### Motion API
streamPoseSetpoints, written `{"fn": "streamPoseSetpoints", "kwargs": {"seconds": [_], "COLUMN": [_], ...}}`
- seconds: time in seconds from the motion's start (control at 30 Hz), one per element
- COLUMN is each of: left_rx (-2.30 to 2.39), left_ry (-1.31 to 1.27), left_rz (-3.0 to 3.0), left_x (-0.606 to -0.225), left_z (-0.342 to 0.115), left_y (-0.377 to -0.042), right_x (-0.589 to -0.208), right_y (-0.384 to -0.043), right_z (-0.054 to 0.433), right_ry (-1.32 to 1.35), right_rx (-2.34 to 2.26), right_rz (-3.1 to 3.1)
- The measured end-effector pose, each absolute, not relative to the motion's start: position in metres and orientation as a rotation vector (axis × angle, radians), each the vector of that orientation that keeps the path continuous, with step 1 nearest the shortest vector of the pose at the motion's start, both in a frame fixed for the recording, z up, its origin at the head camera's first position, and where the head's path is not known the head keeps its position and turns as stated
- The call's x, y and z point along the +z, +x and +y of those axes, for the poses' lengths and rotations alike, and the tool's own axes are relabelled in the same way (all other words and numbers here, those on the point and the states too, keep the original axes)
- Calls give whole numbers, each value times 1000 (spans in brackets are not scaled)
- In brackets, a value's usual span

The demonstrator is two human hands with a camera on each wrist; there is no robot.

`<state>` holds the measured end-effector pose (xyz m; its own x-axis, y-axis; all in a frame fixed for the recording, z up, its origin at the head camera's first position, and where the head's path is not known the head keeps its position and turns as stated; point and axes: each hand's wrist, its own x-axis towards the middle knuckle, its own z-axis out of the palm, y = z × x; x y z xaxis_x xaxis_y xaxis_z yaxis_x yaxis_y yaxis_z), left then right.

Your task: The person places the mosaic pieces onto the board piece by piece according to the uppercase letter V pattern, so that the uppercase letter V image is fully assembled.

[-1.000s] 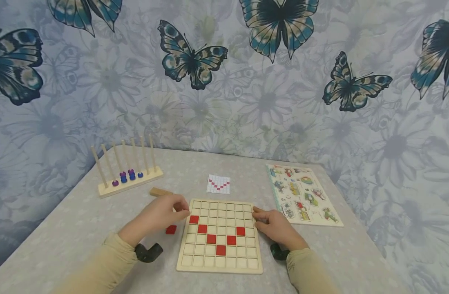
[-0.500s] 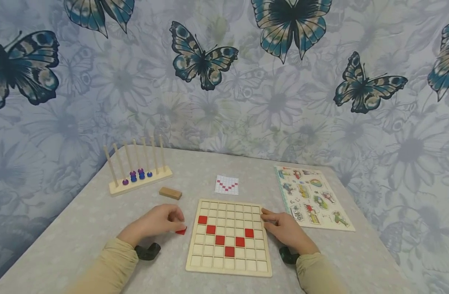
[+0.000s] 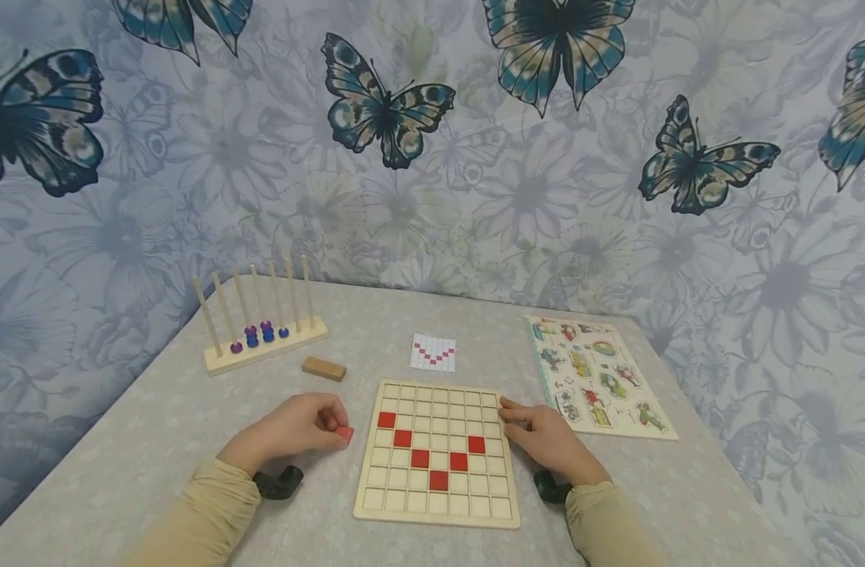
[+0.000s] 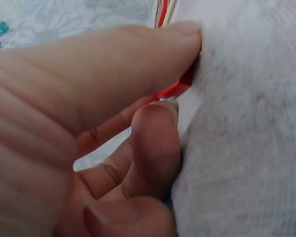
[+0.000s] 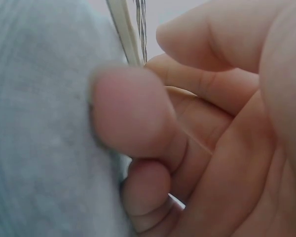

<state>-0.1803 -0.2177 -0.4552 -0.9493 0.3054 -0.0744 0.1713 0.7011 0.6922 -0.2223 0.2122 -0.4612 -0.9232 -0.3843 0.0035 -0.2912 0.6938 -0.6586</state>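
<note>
My left hand pinches a small red square tile just left of the wooden grid board. Seen from the left wrist, the tile shows as a red sliver between thumb and fingers, close to the tabletop. On the board, several red tiles lie in the cells in a lopsided V, its lowest tile near the middle. My right hand rests by the board's right edge with fingers loosely bent. In the right wrist view the board's edge appears beyond the fingertips.
Behind the board lies a printed card with a V of red squares. A wooden block sits at the left, near a peg stand with blue and purple beads. A picture puzzle board lies at the right.
My left hand has come from the board's upper left edge down to the loose red tile and now grips it. The right hand stays by the board. The head view has shifted slightly.
</note>
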Motion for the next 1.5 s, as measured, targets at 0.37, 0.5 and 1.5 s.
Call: {"fn": "streamPoseSetpoints", "kwargs": {"seconds": [0.37, 0.5, 1.5], "left_rx": [1196, 1261, 1287], "left_ry": [298, 293, 355], "left_rz": [2698, 2648, 2660], "left_x": [-453, -455, -422], "left_z": [-224, -230, -109], "left_y": [-183, -186, -211], "right_x": [-460, -460, -465], "right_y": [-222, -222, -228], "right_z": [213, 212, 214], "right_ry": [-550, -546, -553], "right_rx": [-1049, -1064, -1029], "right_rz": [2754, 2743, 2751]}}
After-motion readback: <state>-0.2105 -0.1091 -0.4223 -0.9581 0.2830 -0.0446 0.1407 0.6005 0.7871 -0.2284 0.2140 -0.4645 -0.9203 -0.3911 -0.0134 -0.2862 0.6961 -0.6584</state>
